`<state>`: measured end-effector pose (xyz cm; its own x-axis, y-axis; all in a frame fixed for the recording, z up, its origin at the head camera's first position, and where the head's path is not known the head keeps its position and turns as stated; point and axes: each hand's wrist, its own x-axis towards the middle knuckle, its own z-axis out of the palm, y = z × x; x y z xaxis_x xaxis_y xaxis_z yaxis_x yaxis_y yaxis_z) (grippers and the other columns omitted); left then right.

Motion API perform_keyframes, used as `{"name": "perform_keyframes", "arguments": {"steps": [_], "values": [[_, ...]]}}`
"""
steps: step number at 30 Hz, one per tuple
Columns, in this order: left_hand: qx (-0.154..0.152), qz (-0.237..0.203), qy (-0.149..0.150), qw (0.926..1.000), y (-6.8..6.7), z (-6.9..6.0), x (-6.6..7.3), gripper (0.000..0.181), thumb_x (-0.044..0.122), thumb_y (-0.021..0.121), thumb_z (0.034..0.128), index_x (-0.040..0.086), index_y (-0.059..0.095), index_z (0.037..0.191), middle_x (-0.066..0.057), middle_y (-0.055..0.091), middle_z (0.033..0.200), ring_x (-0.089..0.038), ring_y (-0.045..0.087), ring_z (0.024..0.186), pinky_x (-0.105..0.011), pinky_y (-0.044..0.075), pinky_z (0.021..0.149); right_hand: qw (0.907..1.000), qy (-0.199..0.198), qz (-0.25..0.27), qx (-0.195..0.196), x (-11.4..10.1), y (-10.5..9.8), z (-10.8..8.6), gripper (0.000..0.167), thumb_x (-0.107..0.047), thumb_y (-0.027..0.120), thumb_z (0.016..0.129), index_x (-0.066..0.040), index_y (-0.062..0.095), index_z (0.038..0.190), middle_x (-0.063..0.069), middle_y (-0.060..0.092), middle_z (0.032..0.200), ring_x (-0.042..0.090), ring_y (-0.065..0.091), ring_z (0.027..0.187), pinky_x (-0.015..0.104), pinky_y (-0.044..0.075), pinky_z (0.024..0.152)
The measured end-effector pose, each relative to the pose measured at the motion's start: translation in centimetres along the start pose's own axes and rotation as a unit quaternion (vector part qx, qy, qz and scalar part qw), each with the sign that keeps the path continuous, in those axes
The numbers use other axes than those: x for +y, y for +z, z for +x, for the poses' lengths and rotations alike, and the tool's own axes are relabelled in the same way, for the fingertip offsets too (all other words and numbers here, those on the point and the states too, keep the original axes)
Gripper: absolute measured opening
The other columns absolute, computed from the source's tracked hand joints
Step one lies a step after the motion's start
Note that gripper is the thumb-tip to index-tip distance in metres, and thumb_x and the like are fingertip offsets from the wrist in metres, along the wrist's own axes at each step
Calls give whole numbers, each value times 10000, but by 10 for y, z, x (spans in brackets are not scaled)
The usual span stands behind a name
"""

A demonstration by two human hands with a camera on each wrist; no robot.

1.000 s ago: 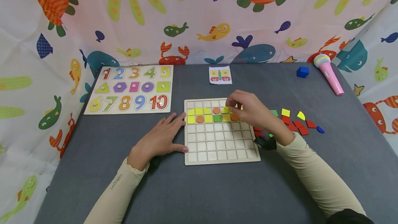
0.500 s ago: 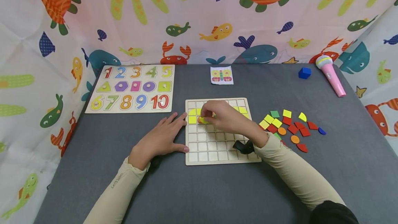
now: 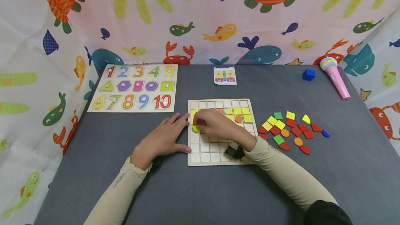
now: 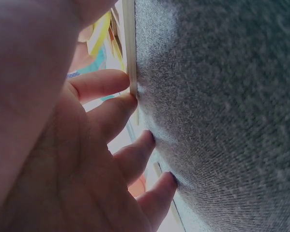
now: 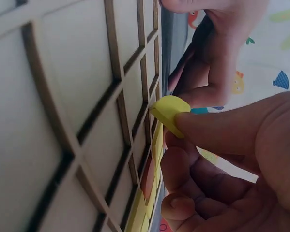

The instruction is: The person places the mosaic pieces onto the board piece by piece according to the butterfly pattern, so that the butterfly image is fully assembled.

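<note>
My right hand (image 3: 215, 124) has slid a little toward 8 o'clock since the earlier frame, bringing the small yellow tile (image 5: 172, 109) with it. I'm pinching that tile, round on one side, between thumb and forefinger; it sits tilted at about 9 o'clock on the gridded board (image 3: 205, 157), just below the two rows with yellow tiles and orange discs in them. Whether its lower edge is touching the board I can't fairly tell, as my own fingers cover part of the spot. My left hand (image 3: 162, 141) lies with its fingers spread at the board's 9 o'clock edge, some tips against the rim, others on the grey table (image 3: 175, 190). As I judge it, the step in hand is seating this tile in a cell of the leftmost column. That calls for turning it so its straight sides meet the cell walls, lowering it flat, then letting go. The loose tiles (image 3: 296, 131) lie toward 3 o'clock, the butterfly card (image 3: 225, 75) at 12.
</note>
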<state>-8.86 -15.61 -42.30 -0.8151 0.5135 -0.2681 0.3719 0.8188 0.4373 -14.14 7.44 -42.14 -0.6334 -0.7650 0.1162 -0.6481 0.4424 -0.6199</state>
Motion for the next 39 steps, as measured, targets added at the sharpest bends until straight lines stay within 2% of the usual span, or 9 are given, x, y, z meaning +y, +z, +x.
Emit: {"name": "perform_keyframes", "arguments": {"steps": [8, 16, 25, 31, 39], "values": [[20, 37, 29, 10000, 0, 0, 1, 943, 530, 849, 895, 66, 447, 1612, -70, 231, 1769, -363, 128, 1632, -591, 132, 1296, 9998, -9, -120, 142, 0, 6, 0, 118, 43, 709, 965, -68, 721, 928, -23, 623, 827, 133, 547, 744, 311, 491, 703], [22, 39, 30, 10000, 1, 1, 0, 927, 525, 851, 895, 63, 463, 1598, -66, 229, 1770, -366, 127, 1632, -591, 136, 1295, 9956, 99, -932, 45, -4, 8, -2, 62, -2, 719, 981, -55, 727, 950, 31, 630, 898, 183, 580, 812, 330, 533, 754], [24, 70, 1, 10000, 1, 1, 1, 939, 523, 856, 891, 69, 454, 1607, -68, 230, 1770, -362, 126, 1633, -591, 131, 1296, 9872, 124, -1585, 98, -6, 9, -2, 116, -28, 724, 979, -78, 701, 878, 15, 577, 809, 183, 552, 738, 321, 499, 651], [-35, 59, -38, 10000, 1, 1, 2, 946, 524, 856, 891, 70, 447, 1614, -69, 213, 1774, -357, 114, 1635, -584, 120, 1299, 9909, 278, -1314, 125, -4, -1, -15, 92, -33, 724, 967, -88, 725, 892, 10, 597, 820, 170, 561, 731, 315, 511, 652], [-120, 106, -79, 9998, 0, 2, 2, 952, 524, 854, 894, 78, 436, 1624, -72, 201, 1777, -350, 98, 1638, -581, 107, 1301, 9947, 665, -719, 301, 11, -23, -43, 35, -64, 772, 968, -74, 772, 935, -9, 668, 901, 170, 603, 803, 344, 551, 757]]}}
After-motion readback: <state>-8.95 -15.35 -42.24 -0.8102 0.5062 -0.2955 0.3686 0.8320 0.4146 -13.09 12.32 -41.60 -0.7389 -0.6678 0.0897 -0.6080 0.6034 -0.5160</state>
